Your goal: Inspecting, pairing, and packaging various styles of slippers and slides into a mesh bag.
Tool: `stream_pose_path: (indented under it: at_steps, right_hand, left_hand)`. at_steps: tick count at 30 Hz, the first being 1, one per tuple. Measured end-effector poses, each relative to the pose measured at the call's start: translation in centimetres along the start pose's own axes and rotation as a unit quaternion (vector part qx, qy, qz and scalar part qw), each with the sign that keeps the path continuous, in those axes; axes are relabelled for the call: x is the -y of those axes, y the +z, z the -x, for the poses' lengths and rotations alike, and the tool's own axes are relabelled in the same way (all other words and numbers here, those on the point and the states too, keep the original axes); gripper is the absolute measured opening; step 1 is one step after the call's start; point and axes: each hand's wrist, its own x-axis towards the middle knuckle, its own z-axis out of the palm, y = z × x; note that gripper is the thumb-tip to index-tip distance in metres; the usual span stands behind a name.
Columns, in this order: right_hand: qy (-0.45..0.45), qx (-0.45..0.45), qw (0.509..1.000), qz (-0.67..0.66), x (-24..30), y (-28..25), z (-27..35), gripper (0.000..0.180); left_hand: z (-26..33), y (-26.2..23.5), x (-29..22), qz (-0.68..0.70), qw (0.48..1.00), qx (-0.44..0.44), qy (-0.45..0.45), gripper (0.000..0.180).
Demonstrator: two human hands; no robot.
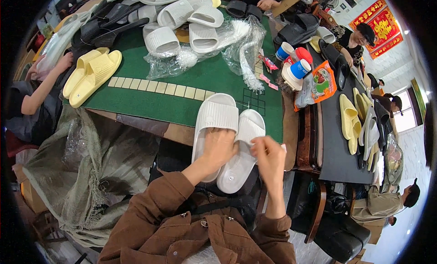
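A pair of light grey slippers rests side by side at the front edge of the green tabletop [159, 93], toes pointing away from me. The left slipper [217, 116] has my left hand [219, 146] closed on it, fingers tucked under its ribbed strap. The right slipper [236, 166] leans against it, a small round sticker on its heel. At the outer side of its strap, my right hand [269, 154] is closed in a pinch. Whatever lies between those fingers is too small to make out. A small white bit shows beside that hand.
Grey slippers [205, 36] and bundles of white plastic fasteners [248, 77] lie farther back. Yellow slippers [93, 75] sit at left near a co-worker's arm [43, 86]. Paper cups [299, 69] and an orange packet [318, 86] stand at right. A sack [86, 173] hangs at lower left.
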Motion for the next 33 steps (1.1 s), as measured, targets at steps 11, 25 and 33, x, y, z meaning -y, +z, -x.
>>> stream_pose_path:
  at_steps: [11, 25, 33]
  right_hand:
    - [0.011, 0.122, 0.988, 0.093, -2.9, 1.0, -9.9, 0.022]
    - [0.009, 0.055, 0.990, -0.129, -3.2, 4.8, -11.7, 0.013]
    - [-0.015, 0.078, 0.989, -0.121, -3.1, 5.4, -11.9, 0.012]
  left_hand:
    - [0.0, -0.1, 0.2, 0.000, 1.000, -0.015, 0.020, 0.034]
    - [-0.2, 0.1, 0.1, 0.010, 1.000, 0.000, 0.004, 0.042]
    - [-0.3, -0.6, 0.1, 0.024, 1.000, -0.008, 0.014, 0.047]
